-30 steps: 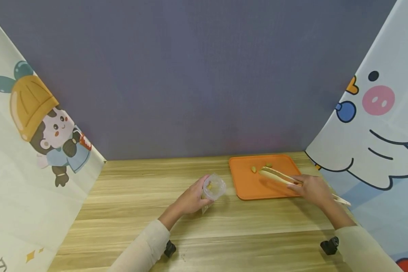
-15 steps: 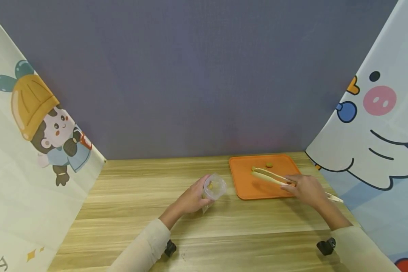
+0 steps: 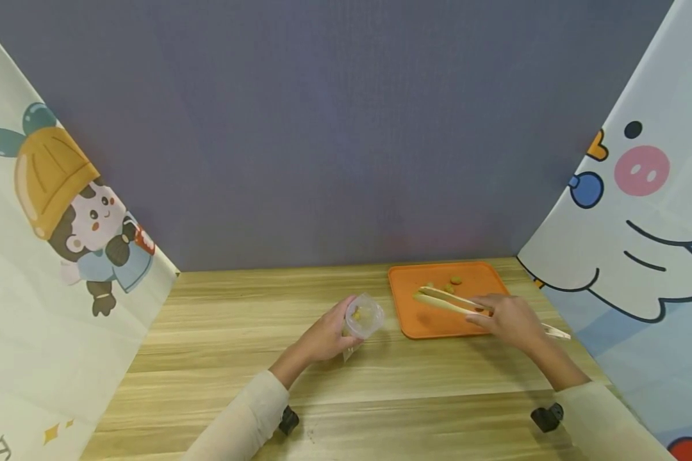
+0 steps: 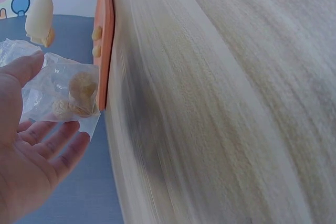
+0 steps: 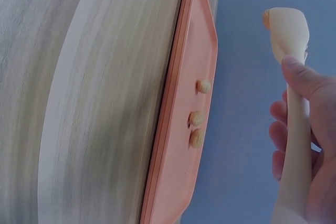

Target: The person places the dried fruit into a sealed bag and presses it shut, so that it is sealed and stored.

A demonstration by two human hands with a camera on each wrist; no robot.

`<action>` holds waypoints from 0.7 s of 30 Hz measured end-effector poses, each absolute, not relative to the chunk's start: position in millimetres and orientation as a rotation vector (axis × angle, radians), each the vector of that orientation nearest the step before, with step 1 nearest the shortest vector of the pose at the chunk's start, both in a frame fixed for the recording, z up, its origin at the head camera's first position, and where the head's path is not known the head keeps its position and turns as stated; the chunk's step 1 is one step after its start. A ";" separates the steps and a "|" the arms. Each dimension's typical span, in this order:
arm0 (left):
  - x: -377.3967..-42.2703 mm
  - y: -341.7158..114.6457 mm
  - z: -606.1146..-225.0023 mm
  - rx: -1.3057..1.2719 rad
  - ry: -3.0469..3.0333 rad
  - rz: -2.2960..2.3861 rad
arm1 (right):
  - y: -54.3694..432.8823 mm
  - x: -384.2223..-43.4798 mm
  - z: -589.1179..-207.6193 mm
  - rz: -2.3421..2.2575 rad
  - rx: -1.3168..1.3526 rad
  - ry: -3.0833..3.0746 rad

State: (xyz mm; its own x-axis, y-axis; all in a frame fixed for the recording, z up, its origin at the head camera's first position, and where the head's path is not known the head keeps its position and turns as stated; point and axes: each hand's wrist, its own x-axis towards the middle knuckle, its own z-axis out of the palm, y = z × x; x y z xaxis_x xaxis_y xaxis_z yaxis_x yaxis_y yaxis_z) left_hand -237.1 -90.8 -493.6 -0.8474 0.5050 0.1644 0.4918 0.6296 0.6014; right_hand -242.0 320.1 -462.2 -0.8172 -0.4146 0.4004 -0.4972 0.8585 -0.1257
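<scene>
My left hand [image 3: 325, 333] holds up a clear plastic bag [image 4: 39, 95] between thumb and fingers, its round mouth facing up. Inside are several tan, rounded, rough-skinned pieces [image 4: 82, 84]. Cream-coloured tongs [image 3: 446, 302] are gripped in my right hand [image 3: 516, 323], the thumb along one arm. Between the tong tips sits another tan piece [image 5: 266, 19], sticking out at the side. The tongs are raised over the orange tray [image 3: 415, 323], their tips toward the bag. Three similar tan pieces [image 5: 196, 118] lie on the tray near its middle and back.
The tray lies on a wood-grain table [image 3: 254, 301] by the right rear edge. A dark grey panel [image 3: 346, 141] stands behind the table. Cartoon-printed sheets [image 3: 646, 211] flank it on both sides.
My right hand and the tongs have moved left across the tray toward the bag, bringing a piece on the tray out from behind them. The left hand and bag have stayed in place.
</scene>
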 end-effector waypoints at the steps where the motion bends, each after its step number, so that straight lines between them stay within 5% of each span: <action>1: -237.2 -90.6 -493.6 0.865 2.819 1.028 | 318.5 -242.0 -462.5 0.320 0.688 -2.663; 21: -237.7 -87.6 -493.3 0.862 2.813 1.047 | 284.8 -234.0 -457.8 0.332 0.821 -2.544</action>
